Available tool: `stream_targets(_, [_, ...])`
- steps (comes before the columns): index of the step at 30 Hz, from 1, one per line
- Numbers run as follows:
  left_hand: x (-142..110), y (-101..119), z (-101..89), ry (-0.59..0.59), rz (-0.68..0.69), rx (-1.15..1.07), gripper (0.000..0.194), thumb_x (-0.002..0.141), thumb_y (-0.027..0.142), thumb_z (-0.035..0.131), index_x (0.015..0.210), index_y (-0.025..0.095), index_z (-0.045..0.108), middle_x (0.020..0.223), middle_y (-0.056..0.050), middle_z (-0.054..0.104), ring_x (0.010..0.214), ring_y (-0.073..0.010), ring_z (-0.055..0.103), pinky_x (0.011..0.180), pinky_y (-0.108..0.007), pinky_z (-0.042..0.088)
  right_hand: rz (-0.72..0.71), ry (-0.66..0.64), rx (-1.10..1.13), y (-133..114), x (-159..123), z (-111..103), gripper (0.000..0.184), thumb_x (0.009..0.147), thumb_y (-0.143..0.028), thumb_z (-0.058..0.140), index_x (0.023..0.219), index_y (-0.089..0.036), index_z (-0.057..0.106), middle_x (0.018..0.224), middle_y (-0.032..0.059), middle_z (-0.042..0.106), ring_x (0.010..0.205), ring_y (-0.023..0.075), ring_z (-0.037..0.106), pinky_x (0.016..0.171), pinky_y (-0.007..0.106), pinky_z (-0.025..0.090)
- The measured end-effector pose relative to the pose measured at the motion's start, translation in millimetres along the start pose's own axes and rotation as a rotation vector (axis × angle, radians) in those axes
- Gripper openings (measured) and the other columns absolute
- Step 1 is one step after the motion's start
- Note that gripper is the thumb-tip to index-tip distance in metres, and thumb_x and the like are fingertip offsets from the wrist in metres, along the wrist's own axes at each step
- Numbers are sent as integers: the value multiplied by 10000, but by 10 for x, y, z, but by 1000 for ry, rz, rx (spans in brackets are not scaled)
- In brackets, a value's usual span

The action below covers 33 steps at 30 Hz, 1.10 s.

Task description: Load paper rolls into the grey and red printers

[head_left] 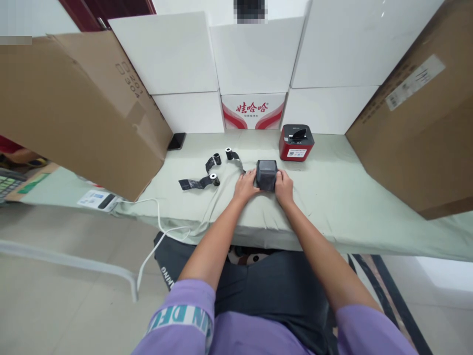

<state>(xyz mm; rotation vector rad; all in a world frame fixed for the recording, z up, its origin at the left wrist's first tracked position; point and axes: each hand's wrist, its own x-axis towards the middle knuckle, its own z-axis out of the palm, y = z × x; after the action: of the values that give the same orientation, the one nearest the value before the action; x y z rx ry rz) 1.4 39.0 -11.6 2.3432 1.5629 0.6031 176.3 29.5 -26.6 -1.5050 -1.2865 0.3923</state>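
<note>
A small dark grey box-shaped device (266,173) rests on the green cloth (332,197) covering the table, straight ahead of me. My left hand (245,186) grips its left side and my right hand (284,187) grips its right side. Just left of my left hand lie three small black rolls with loose dark strips: one roll (213,180) nearest, another (217,159) behind it, a third (228,152) further back.
A red and black printer (296,142) stands behind the device. White boxes (254,54) line the back; large cardboard boxes (74,108) (421,113) flank both sides. A black phone (176,141) lies at back left. A white cable (155,231) hangs off the front edge.
</note>
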Motion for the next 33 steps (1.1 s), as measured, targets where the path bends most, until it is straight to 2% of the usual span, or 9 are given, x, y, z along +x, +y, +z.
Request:
stream_targets(6, [8,8,-6,-9,-36,-28,1005,816,392,777,1635,144,249,1637,-183,436,1522,-288,430,1297,-437,269,-1,9,17,-3,-5,-5,562,985,-559,364,1161,-164,722,1156,184,764,1072,312,672,1005,467,488])
stream_targets(12, [9,-27,5,34,12,-87,1073,796,396,796,1657,172,197,1632,-159,453,1474,-311,493,1214,-404,402,1,8,14,-9,-6,-8,550,985,-527,349,1154,-155,716,1161,193,762,1071,318,672,1002,478,487])
stream_targets(16, [-8,-22,2,66,16,-68,1042,807,408,779,1658,198,214,1635,-136,456,1460,-302,511,1195,-382,426,3,6,14,-3,-4,-2,554,979,-529,348,1151,-149,714,1159,199,761,1062,321,674,994,481,490])
stream_targets(19, [-18,-3,-6,66,-1,-54,1005,815,419,764,1649,212,244,1592,-136,514,1414,-311,557,1169,-395,448,2,9,18,-1,-1,-3,554,978,-546,347,1138,-161,713,1149,193,763,1058,323,674,991,484,490])
stream_targets(23, [-19,11,-15,56,21,-35,932,827,410,745,1612,155,313,1486,-169,614,1353,-320,606,1160,-405,444,3,6,17,5,6,-1,564,974,-553,343,1129,-156,712,1142,200,761,1056,330,676,984,485,491])
stream_targets(33, [-6,8,-36,25,97,71,859,839,397,720,1556,89,363,1436,-213,638,1328,-312,624,1202,-411,369,-1,-1,-22,4,5,-3,501,954,-524,392,1115,-170,708,1095,180,768,1011,314,670,969,469,494])
